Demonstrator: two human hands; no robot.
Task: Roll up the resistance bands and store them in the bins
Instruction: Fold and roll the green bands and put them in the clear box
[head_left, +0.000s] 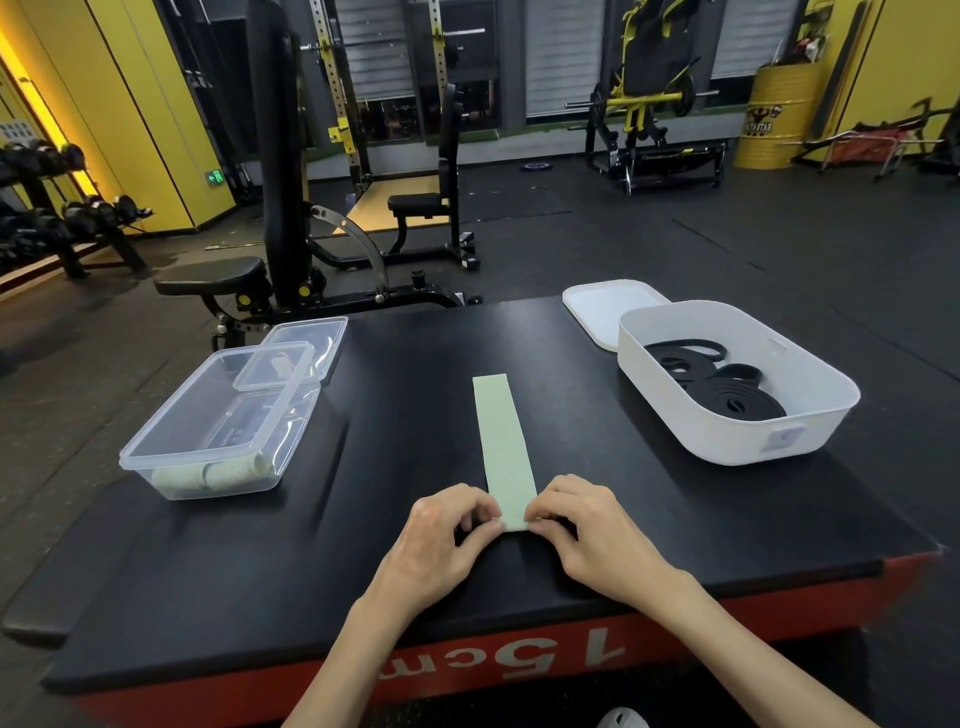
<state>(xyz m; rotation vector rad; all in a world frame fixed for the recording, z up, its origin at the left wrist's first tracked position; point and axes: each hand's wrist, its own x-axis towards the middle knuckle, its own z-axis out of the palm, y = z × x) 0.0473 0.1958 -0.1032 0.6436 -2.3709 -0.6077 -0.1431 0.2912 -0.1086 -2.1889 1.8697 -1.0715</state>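
Note:
A pale green resistance band (501, 441) lies flat and straight on the black padded platform (415, 571), running away from me. My left hand (447, 535) and my right hand (582, 525) pinch its near end from either side, thumbs and fingertips on the edge. To the left stands a clear plastic bin (156, 441) with pale rolled bands (218, 475) in its near end. To the right is a white bin (810, 436) holding coiled black bands (722, 384).
A clear lid (311, 338) lies behind the clear bin, with a smaller clear lid (275, 364) resting on the bin's far rim. A white lid (602, 306) sits behind the white bin. A weight bench (218, 278) and gym racks stand beyond the platform.

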